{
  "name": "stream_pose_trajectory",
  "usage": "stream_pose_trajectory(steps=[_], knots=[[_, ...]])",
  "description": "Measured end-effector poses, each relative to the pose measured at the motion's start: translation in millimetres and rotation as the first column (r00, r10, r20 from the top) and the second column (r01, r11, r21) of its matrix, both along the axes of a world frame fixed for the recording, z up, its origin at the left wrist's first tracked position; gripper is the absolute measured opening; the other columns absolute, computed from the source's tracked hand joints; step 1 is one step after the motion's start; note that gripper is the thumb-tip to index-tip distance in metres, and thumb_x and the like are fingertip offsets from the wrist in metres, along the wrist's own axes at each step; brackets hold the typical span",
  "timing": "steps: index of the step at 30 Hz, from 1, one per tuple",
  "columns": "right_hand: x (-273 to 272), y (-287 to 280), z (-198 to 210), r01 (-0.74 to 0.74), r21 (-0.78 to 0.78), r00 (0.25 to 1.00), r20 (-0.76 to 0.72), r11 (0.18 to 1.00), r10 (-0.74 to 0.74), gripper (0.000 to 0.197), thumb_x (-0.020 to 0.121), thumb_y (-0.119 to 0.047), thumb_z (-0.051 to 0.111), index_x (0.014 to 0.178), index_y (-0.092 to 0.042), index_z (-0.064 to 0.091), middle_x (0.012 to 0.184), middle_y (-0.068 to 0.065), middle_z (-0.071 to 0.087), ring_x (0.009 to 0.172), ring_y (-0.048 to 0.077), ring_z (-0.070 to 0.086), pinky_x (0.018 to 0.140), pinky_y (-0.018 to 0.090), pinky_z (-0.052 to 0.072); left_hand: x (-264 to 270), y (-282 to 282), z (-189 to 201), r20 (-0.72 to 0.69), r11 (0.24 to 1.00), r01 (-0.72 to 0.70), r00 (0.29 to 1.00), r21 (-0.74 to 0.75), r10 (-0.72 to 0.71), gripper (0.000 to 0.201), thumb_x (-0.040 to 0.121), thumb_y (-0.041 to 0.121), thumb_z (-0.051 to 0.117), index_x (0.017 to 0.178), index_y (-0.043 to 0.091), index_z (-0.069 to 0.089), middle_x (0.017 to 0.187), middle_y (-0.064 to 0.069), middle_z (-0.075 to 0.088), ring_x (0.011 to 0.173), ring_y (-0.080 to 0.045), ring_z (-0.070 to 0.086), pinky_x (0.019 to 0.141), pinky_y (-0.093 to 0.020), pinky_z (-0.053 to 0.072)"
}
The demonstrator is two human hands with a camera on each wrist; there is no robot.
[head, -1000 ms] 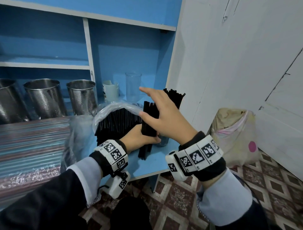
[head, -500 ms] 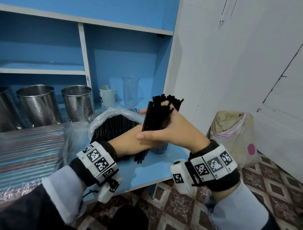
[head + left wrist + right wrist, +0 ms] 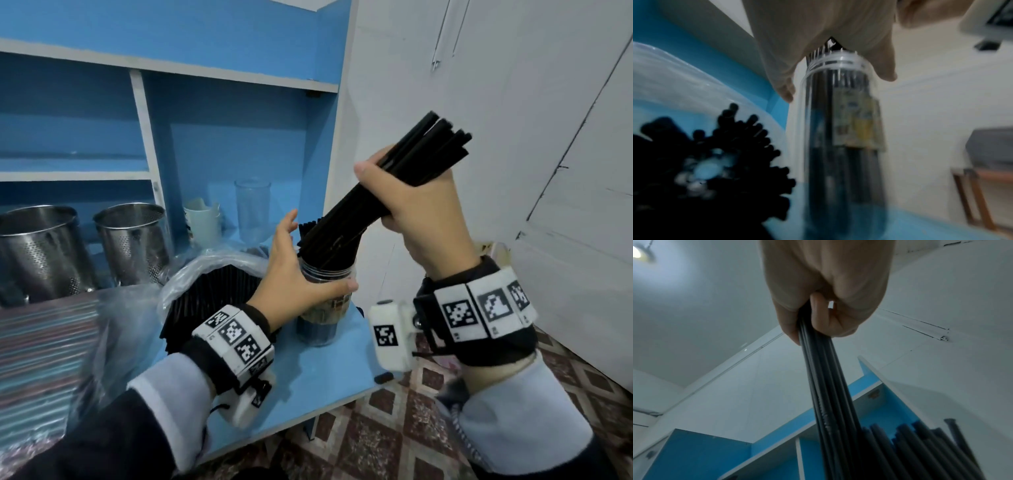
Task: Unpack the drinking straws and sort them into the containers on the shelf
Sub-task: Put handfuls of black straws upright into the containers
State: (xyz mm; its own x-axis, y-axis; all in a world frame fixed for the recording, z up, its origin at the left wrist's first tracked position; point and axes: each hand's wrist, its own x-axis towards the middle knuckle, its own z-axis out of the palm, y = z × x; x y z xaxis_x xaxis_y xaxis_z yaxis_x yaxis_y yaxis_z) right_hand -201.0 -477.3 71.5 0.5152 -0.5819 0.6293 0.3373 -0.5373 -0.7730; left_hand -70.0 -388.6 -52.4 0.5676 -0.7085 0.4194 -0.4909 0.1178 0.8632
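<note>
Right hand (image 3: 421,219) fists tight round one bundle of long black plastic straws (image 3: 383,198), tilted, its lower ends inside the one clear plastic jar (image 3: 322,308) on the blue shelf board (image 3: 308,383). Left hand (image 3: 291,287) wraps thumb and fingers round the jar's neck. Behind: two perforated steel canisters (image 3: 133,246), one clear glass tumbler (image 3: 252,209), one open clear plastic bag of black straws (image 3: 212,287).

Home storeroom – blue shelf (image 3: 239,82); tiled floor (image 3: 394,445)

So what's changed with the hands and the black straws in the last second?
The right hand took the bundle of black straws from the left, lifted it and is feeding its lower ends into the clear jar. The left hand let go of the bundle and now grips the jar near its rim. The bag of straws and the metal holders stayed put.
</note>
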Motion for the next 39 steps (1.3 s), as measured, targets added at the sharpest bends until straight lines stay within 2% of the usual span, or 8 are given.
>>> stream_pose_trajectory(steps=[3, 7, 14, 18, 22, 29, 32, 39], knots=[[2.9, -13.0, 2.2, 0.032, 0.026, 0.999, -0.014, 0.999, -0.031, 0.014, 0.083, -0.018, 0.073, 0.073, -0.019, 0.063, 0.06, -0.01, 0.058, 0.056, 0.008, 0.054, 0.042, 0.018, 0.035, 13.5, -10.6, -4.9, -0.014, 0.991, 0.069, 0.998, 0.112, -0.068, 0.134, 0.046, 0.057, 0.088, 0.151, 0.04, 0.006, 0.155, 0.005, 0.028, 0.14, -0.008, 0.035, 0.117, -0.043, 0.033], [7.4, -23.5, -3.0, 0.058, -0.041, 0.994, -0.086, 0.997, -0.062, 0.012, 0.083, -0.015, 0.07, 0.075, -0.01, 0.063, 0.061, -0.011, 0.058, 0.056, 0.004, 0.056, 0.045, 0.014, 0.038, 22.1, -14.9, -11.6, -0.033, 0.987, 0.105, 0.994, 0.124, -0.101, 0.105, 0.049, 0.057, 0.088, 0.138, 0.033, 0.039, 0.127, 0.018, 0.06, 0.118, 0.001, 0.057, 0.103, -0.04, 0.049], [35.1, -27.2, -8.9, 0.082, -0.163, 0.953, -0.276, 0.983, -0.125, 0.019, 0.078, -0.016, 0.071, 0.081, 0.001, 0.063, 0.068, 0.005, 0.063, 0.059, 0.005, 0.06, 0.05, 0.017, 0.046, 20.7, -15.2, -8.7, -0.016, 0.991, 0.092, 0.996, 0.1, -0.091, 0.088, 0.054, 0.051, 0.088, 0.128, 0.029, 0.048, 0.121, 0.014, 0.064, 0.112, 0.0, 0.061, 0.098, -0.04, 0.052], [49.7, -24.7, -22.7, 0.049, -0.202, 0.904, -0.407, 0.978, -0.129, 0.031, 0.078, -0.021, 0.071, 0.083, 0.007, 0.058, 0.077, 0.017, 0.062, 0.071, 0.022, 0.064, 0.066, 0.041, 0.055, 21.9, -13.9, -6.5, -0.017, 0.989, 0.113, 0.994, 0.1, -0.112, 0.09, 0.052, 0.053, 0.087, 0.129, 0.029, 0.046, 0.124, 0.012, 0.062, 0.115, -0.004, 0.06, 0.099, -0.041, 0.051], [56.4, -19.6, -47.4, 0.064, -0.344, 0.792, -0.554, 0.937, -0.258, 0.037, 0.08, -0.049, 0.071, 0.097, -0.019, 0.057, 0.107, 0.007, 0.057, 0.111, 0.025, 0.05, 0.095, 0.044, 0.047, 21.7, -10.3, -3.7, -0.031, 0.989, 0.143, 0.989, 0.048, -0.142, 0.082, 0.056, 0.048, 0.088, 0.127, 0.035, 0.048, 0.125, 0.011, 0.062, 0.118, -0.003, 0.058, 0.1, -0.037, 0.051], [49.0, -14.3, -33.2, 0.069, -0.454, 0.978, -0.144, 0.888, -0.149, 0.069, 0.085, -0.031, 0.073, 0.144, -0.017, 0.039, 0.136, -0.005, 0.043, 0.128, 0.008, 0.042, 0.109, 0.024, 0.036, 21.4, -10.3, -3.0, -0.035, 0.986, 0.154, 0.988, 0.058, -0.152, 0.078, 0.054, 0.047, 0.087, 0.121, 0.042, 0.047, 0.125, 0.013, 0.06, 0.114, 0.004, 0.058, 0.094, -0.028, 0.05], [52.5, -14.3, -27.2, 0.049, -0.626, 0.978, -0.129, 0.778, -0.165, 0.046, 0.09, -0.013, 0.065, 0.134, -0.008, 0.054, 0.132, 0.004, 0.055, 0.124, 0.012, 0.049, 0.106, 0.016, 0.034, 20.2, -13.0, -3.8, -0.037, 0.987, 0.143, 0.989, 0.068, -0.141, 0.087, 0.052, 0.046, 0.086, 0.128, 0.028, 0.048, 0.128, 0.004, 0.058, 0.119, -0.007, 0.057, 0.1, -0.04, 0.049], [44.0, -6.7, -46.2, 0.01, -0.683, 0.947, -0.228, 0.731, -0.226, 0.01, 0.09, -0.01, 0.064, 0.096, -0.003, 0.069, 0.094, 0.005, 0.067, 0.094, 0.019, 0.06, 0.089, 0.03, 0.044, 19.9, -13.5, -6.0, -0.045, 0.989, 0.131, 0.991, 0.074, -0.128, 0.092, 0.053, 0.045, 0.088, 0.132, 0.023, 0.045, 0.129, -0.001, 0.058, 0.12, -0.013, 0.058, 0.099, -0.044, 0.05]])
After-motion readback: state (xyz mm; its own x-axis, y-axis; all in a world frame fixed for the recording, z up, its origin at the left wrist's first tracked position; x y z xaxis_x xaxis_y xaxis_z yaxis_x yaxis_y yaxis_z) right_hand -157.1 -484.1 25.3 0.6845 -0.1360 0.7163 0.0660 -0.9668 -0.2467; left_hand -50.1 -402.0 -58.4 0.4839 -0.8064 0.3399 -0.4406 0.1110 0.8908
